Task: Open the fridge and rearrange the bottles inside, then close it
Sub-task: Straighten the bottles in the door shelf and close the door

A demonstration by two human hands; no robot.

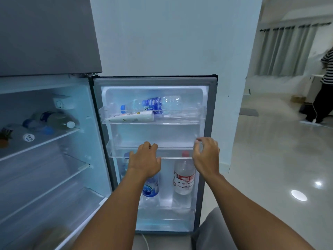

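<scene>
The fridge door (pixel 211 123) stands wide open. Its top rack (pixel 196 114) holds a clear bottle with a blue label (pixel 155 103) lying on its side and a white tube (pixel 133 117). My left hand (pixel 145 160) rests on the front rim of the bare middle rack (pixel 176 154), fingers curled over it. My right hand (pixel 205 154) hovers at that rack's right end, fingers apart, holding nothing. In the bottom rack stand a red-capped bottle (pixel 183 175) and a blue-labelled bottle (pixel 151 188), partly hidden by my left arm. Several bottles (pixel 52 120) lie on the fridge's upper inside shelf.
The freezer door (pixel 48 33) above is closed. Lower glass shelves (pixel 45 177) inside the fridge carry nothing visible. A white wall (pixel 171 37) stands behind the door. At far right, a person in a striped top (pixel 326 87) stands on the glossy tiled floor (pixel 270 177).
</scene>
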